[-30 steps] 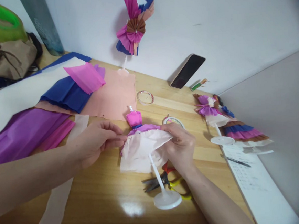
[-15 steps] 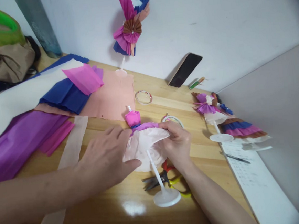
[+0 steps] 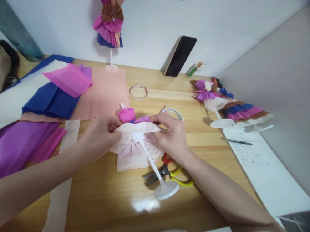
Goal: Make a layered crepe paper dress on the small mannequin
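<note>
A small dress form on a white stand (image 3: 155, 166) leans at a slant over the table, its round base towards me. It wears a pink paper bodice (image 3: 127, 115) and a layered paper skirt (image 3: 134, 157) in white and purple. Both hands pinch the edge of the white upper layer, stretched between them across the waist. My left hand (image 3: 101, 134) grips its left end, and my right hand (image 3: 171, 132) its right end. Under the stand lie scissors (image 3: 163, 171) with red and yellow handles. A tape roll (image 3: 174, 112) sits just beyond my right hand.
Coloured paper sheets (image 3: 107, 91) cover the left side, with a white strip (image 3: 60, 195) running towards me. At the back are a finished dress figure (image 3: 110, 24), a phone (image 3: 181, 56) and a bracelet-like ring (image 3: 138, 92). Another dress figure (image 3: 212, 97) and a pen (image 3: 239, 142) are at right.
My left hand has gone from spread fingers beside the skirt to a pinch on its white edge. That edge is now drawn straight between both hands. The view has shifted slightly.
</note>
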{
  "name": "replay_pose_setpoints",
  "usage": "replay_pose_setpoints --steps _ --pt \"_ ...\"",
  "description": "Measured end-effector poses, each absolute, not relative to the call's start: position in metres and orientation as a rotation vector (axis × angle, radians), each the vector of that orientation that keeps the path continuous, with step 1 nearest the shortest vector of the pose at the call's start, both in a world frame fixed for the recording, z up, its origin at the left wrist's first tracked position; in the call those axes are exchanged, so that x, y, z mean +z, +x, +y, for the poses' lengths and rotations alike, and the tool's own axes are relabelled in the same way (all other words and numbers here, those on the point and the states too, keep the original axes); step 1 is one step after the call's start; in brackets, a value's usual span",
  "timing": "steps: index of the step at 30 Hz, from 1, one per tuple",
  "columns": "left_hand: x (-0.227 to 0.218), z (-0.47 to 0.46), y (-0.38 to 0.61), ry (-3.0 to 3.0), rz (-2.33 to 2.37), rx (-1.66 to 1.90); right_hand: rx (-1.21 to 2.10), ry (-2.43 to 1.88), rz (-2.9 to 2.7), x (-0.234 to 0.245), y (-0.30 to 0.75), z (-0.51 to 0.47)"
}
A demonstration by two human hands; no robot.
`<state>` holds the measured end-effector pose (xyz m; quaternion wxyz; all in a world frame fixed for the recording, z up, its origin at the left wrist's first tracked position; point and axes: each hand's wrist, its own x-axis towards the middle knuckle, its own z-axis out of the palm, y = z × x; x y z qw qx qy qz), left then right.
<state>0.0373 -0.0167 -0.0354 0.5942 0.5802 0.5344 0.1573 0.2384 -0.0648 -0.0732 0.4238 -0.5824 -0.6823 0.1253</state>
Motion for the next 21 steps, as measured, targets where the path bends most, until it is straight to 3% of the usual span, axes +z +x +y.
replay_pose_setpoints --steps 21 --pt "-0.059 -0.037 0.033 2.072 1.355 0.419 0.222 -1.328 -2.025 -0.052 0.229 -0.076"
